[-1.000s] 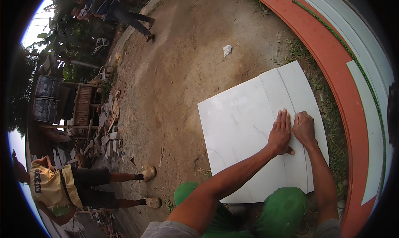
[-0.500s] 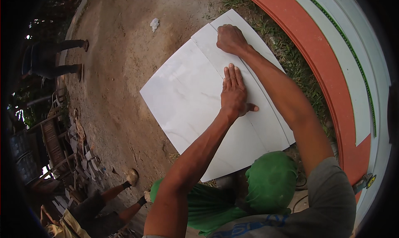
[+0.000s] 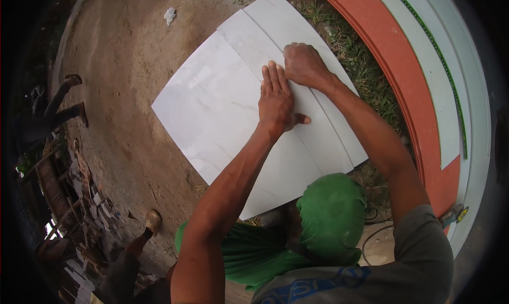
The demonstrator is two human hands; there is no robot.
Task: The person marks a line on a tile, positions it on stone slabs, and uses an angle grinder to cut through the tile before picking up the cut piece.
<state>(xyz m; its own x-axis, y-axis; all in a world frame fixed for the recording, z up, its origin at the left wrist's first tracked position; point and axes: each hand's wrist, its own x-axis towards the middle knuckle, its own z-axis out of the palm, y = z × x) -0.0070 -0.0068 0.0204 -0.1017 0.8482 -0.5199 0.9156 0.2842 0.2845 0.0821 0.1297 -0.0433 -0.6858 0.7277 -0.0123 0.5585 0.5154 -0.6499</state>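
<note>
A large white tile [image 3: 207, 113] with faint grey marbling lies in front of me, and lines and a raised-looking edge run lengthwise along its right part. My left hand [image 3: 275, 102] is pressed flat on it, fingers stretched together and thumb out to the side. Just right of it, my right hand [image 3: 306, 65] is closed in a fist at the long edge between the main surface and the white strip [image 3: 318, 70] on the right. Whatever the right fist holds is hidden beneath it. My knee in green cloth [image 3: 334, 219] is close to the tile's near edge.
Bare dirt ground [image 3: 127, 92] spreads to the left, with a crumpled white scrap [image 3: 169, 16]. Grass [image 3: 366, 65] borders long orange-red [image 3: 408, 92] and pale panels at the right. A power tool [image 3: 453, 215] rests there. Two people and broken pieces [image 3: 103, 211] are at the left.
My right fist has slid along the edge toward me, coming closer to the left hand. The left hand stays flat at about the same place on the tile. The whole view has shifted slightly.
</note>
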